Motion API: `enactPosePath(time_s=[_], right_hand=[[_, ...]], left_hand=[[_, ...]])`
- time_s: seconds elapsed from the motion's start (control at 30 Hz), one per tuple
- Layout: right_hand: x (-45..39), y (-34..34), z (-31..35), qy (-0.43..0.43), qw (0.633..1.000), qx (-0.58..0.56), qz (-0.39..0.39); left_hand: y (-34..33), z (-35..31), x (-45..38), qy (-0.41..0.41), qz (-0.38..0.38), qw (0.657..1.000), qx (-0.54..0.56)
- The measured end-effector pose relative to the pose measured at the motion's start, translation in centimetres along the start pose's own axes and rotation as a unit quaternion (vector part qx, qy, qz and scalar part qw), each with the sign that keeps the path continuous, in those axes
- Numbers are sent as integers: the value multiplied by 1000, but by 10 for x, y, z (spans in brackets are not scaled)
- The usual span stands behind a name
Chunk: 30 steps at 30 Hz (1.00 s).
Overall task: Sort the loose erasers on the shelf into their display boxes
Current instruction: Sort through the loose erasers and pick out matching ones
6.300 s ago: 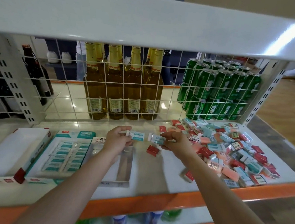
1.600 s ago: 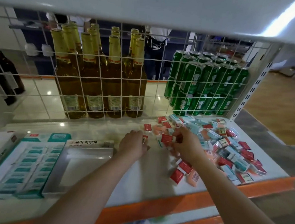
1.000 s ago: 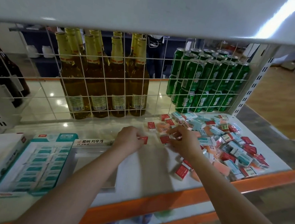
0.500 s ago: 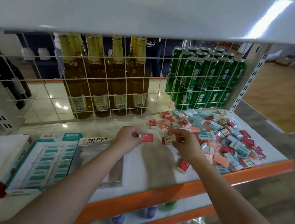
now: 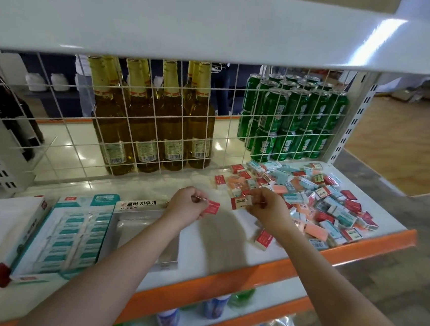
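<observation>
White wire grid is backing the shelf; amber bottles & green cans standing just behind grid, wood floor showing right of it.

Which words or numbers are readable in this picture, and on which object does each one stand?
"로버 지우개": header flap of the empty display box.
"48": small line beneath it; the rest is blurred.
Teal display box labels: too small.
Erasers in the left hand and right hand, bottles, cans: print unreadable.
</observation>
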State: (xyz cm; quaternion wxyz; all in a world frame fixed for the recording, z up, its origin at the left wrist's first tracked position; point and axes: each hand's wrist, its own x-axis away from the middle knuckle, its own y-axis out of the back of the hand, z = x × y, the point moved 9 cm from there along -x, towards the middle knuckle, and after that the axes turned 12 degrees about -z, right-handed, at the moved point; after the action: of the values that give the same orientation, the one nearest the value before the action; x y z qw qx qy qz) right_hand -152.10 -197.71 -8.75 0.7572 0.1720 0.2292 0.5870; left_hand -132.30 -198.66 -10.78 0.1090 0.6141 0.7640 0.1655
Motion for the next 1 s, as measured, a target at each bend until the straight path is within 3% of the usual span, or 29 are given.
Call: enactPosePath(time_s=[0.27,0.6,0.77,1.0], right_hand=[[6,1,-1,12,1000,14,10],[11,1,-11,0,1000,24,19],[15,0,-10,-10,999,23,20],[14,0,-12,-52,996,-72,17]], left_hand=[[-11,1,7,-55,-8,988,-146],[-17,5,10,-50,-2,982,-183],[-14,4,10,-36,-6,990,-137],[-13,0,14,-4,11,1000,6]])
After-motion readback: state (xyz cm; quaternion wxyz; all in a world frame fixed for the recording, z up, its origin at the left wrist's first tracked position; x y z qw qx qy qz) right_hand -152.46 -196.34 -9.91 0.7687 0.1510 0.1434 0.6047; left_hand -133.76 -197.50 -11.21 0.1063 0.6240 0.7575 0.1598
